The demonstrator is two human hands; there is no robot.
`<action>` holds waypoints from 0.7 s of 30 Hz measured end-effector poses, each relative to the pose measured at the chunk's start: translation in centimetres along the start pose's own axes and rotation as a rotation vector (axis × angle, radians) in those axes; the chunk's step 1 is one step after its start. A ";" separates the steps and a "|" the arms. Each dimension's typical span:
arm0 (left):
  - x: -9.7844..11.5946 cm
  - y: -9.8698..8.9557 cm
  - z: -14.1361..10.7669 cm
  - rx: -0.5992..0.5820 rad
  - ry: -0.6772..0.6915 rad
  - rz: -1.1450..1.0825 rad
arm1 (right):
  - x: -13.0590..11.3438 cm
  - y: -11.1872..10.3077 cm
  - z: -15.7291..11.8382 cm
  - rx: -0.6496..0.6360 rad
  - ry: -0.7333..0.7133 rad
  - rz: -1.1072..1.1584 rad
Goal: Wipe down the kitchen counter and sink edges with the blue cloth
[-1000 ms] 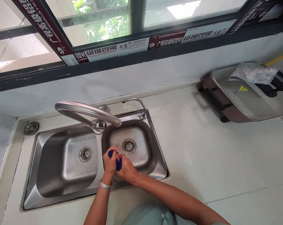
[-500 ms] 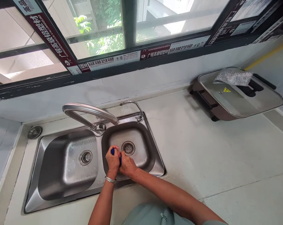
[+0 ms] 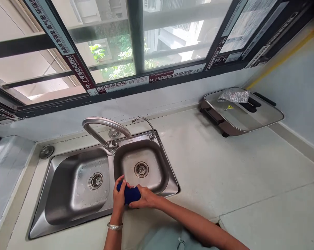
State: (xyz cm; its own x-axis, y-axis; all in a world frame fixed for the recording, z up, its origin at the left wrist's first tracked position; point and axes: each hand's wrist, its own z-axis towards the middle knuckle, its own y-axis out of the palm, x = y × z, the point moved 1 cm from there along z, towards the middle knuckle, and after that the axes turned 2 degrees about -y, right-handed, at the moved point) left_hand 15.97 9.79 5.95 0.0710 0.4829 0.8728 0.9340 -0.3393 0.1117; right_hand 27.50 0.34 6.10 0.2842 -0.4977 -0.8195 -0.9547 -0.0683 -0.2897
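A dark blue cloth [image 3: 132, 195], bunched up, is stretched between my two hands over the front edge of the right sink basin [image 3: 157, 170]. My left hand [image 3: 118, 196] is closed round its left end, with the fingers curled over the top. At the other end, my right hand [image 3: 146, 197] grips the cloth from the side, thumb below. A silver bracelet [image 3: 115, 226] circles my left wrist. Beyond my hands, the round drain [image 3: 141, 169] of the right basin shows. Part of the cloth is hidden by my fingers.
The left basin [image 3: 60, 194] has water drops on its floor. A large curved faucet [image 3: 105, 121] and a thin small tap [image 3: 146, 119] rise behind the basins. A rectangular electric pan with a glass lid [image 3: 240, 121] stands at the back right, below the window.
The cloth, earlier squeezed tight with little showing, is now more spread out between my hands. My hands have moved apart and slightly toward me. The camera view has shifted.
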 end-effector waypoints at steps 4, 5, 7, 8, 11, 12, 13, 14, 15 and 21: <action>0.8 -0.6 -1.7 -0.002 -0.016 -0.057 | 0.4 -1.0 -2.5 -0.137 -0.087 0.212; 1.0 -0.6 -2.0 0.000 -0.022 -0.066 | 0.5 -1.2 -3.1 -0.155 -0.123 0.269; 1.4 -0.2 -2.5 -0.005 -0.046 -0.086 | 0.9 -1.4 -4.0 -0.183 -0.192 0.376; 1.5 0.0 -2.7 -0.009 -0.062 -0.094 | 1.2 -1.4 -4.4 -0.191 -0.226 0.427; 1.2 0.4 -3.1 -0.017 -0.125 -0.081 | 2.3 -1.1 -5.4 -0.144 -0.305 0.549; 0.9 0.4 -3.2 -0.017 -0.143 -0.062 | 2.6 -1.1 -5.7 -0.083 -0.318 0.557; 0.7 0.4 -3.3 -0.017 -0.153 -0.034 | 3.0 -1.3 -5.9 0.002 -0.327 0.544; 0.4 0.3 -3.4 -0.019 -0.150 0.008 | 3.3 -1.7 -6.1 0.102 -0.331 0.513; 0.2 0.3 -3.5 -0.019 -0.135 0.063 | 3.6 -2.2 -6.4 0.205 -0.330 0.465; 0.0 1.6 -4.8 -0.220 0.121 0.495 | 4.7 -6.4 -8.6 0.699 -0.444 0.108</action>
State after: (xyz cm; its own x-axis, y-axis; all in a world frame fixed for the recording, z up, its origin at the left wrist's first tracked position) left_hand 15.76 5.40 8.43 0.4304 0.1311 0.8931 0.7028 -0.6695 -0.2405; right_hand 34.16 -8.96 8.32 0.3426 -0.0737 -0.9366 -0.7457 0.5851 -0.3187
